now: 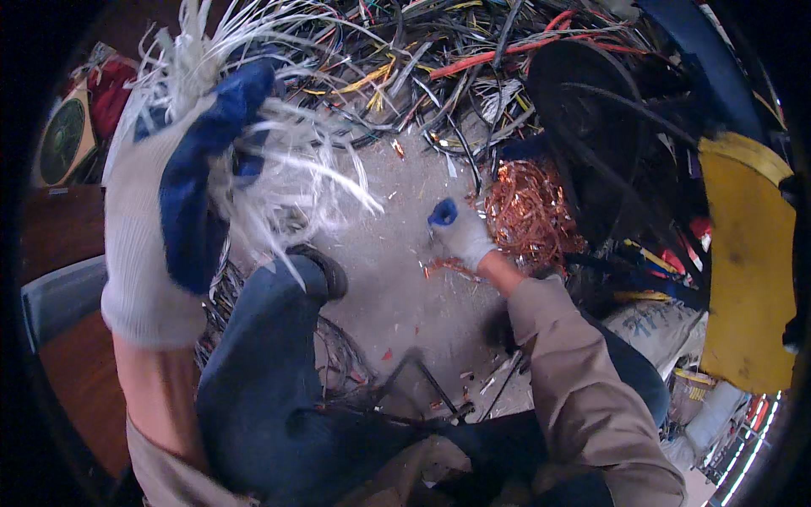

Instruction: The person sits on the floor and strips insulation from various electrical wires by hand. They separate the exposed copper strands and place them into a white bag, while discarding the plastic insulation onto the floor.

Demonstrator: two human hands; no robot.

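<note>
Left hand (182, 182), in a white knit glove with blue coated palm, raised in the upper left of the frame and clenched around a bundle of white stripped cable sheaths (279, 160). Bundle fanned out of the fist both ways: frayed ends up past the top edge, longer strands down and right toward centre frame. Long axis roughly diagonal, upper left to lower right, loose tips pointing at the bare concrete floor (397, 279).

Right hand (460, 237), gloved the same, low at centre frame, fingers curled closed near the floor beside the heap of bare copper strands (528, 211); held object too small to tell.

Likely trouble: strands slipping from the fist, since only gripped mid-length and splayed wide; loose tips snagging on the tangle of black, yellow and red cables (439, 59) along the top. Sharp copper ends near the right glove could prick through the knit. Wire loops by the dark shoe (325, 270) could catch a foot.
</note>
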